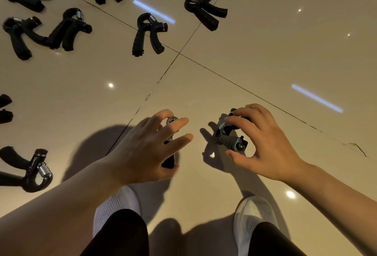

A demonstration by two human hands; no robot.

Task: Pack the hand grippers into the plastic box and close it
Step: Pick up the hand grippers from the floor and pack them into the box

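Black plastic hand grippers with curved, ridged handles and bright coiled steel springs are being shown scattered over a glossy beige tiled floor. One hand gripper is being held by the left hand, the thumb and curled fingers closed round its handles, only dark slivers being visible between the fingers. A second hand gripper is being pinched by the right hand, fingertips on its upper handle and thumb beneath; its ribbed grip, spring and metal end cap are being exposed. Both are being held just above the floor, ahead of two white mesh shoes. Further grippers are lying farther away, such as a central one, and a near-left one.
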